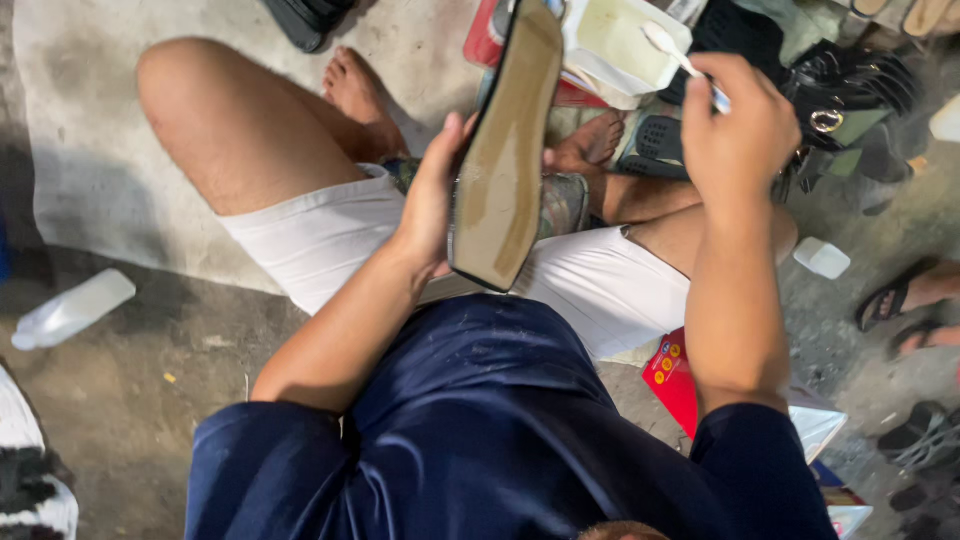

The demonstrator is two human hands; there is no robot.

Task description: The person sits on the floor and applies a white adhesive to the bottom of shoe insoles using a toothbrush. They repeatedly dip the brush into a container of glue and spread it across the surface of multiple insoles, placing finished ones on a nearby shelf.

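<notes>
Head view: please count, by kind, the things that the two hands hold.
Flat shoe, tan sole up, in the left hand: 1
White applicator stick, in the right hand: 1
Total: 2

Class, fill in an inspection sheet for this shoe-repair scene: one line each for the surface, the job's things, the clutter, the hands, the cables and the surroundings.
Surface: grey concrete floor, stained; the person sits on it.
Job's things: flat shoe sole, tan face up and glossy; white brush; white tub of pale liquid beyond the sole.
Clutter: white plastic bottle lying on its side; small white cup; red packet; black sandals.
Hands: left hand grips the sole's edge; right hand holds the brush over the tub.
Cables: nothing seen.
Surroundings: another person's sandalled feet at the right edge.
</notes>
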